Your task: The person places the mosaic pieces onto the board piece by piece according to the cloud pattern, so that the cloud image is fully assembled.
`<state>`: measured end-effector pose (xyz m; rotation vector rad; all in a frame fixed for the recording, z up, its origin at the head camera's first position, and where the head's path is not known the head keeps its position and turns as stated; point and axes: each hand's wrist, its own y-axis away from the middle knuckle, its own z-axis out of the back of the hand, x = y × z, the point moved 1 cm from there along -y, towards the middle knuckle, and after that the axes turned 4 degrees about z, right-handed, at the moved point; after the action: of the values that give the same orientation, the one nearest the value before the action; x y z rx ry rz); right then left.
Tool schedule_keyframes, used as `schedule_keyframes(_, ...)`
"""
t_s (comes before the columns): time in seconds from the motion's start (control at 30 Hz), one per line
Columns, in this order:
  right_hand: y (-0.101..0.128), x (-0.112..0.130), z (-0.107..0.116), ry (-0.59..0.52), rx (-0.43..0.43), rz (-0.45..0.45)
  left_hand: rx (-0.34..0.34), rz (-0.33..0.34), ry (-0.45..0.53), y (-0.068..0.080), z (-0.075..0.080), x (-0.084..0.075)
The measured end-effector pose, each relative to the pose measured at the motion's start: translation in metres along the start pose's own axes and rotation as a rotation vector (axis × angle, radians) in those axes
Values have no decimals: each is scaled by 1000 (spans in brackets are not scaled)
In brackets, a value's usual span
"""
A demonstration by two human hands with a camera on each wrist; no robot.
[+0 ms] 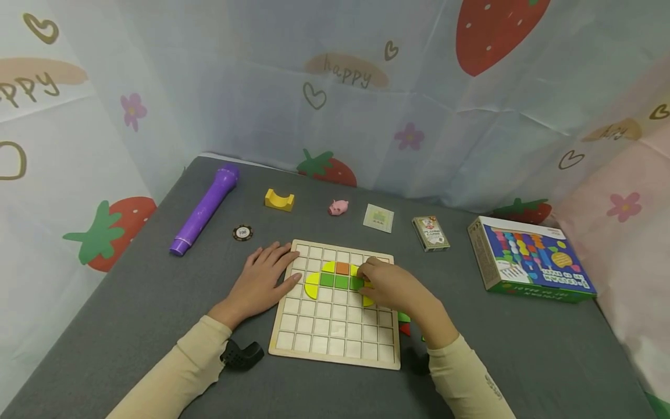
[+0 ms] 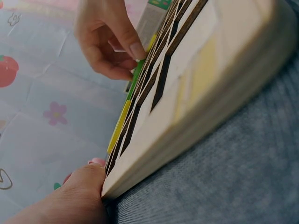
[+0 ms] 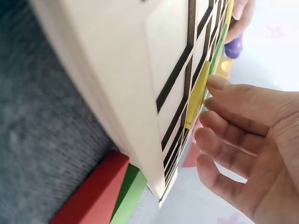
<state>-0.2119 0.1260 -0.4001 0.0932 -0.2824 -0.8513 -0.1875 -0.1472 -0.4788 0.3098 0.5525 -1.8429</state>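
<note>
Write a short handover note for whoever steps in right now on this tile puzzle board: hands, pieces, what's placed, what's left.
Left hand: open, flat on the grid board's left edge, steadying it.
Right hand: fingertips on a tile at the right end of the pattern; whether it pinches the tile cannot be told.
Placed: yellow curved tiles, an orange tile and green tiles form a cluster in the board's upper middle.
Left: most grid cells are bare. Spare red and green pieces lie by the board's right edge, under the right wrist. The puzzle box sits to the right.
</note>
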Motion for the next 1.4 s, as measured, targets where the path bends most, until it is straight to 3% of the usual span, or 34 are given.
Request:
schedule_keyframes(0.4,-4,0,2,11,-8,31,4,11,5,-1,2,0)
schedule_keyframes(0.6,-2,-1,15,-17,4,31,0,24,3,1,3,2)
schedule_keyframes(0.8,15,-14,29,-44,-2,-36,0,15,1,0,2,2)
schedule_keyframes(1.17,65,-60,17,-161,34,-143,7,-2,-6,0,-1,2)
schedule_keyframes(1.4,82,-67,11,-178,62,-176,6,0,-7,-1,-1,1)
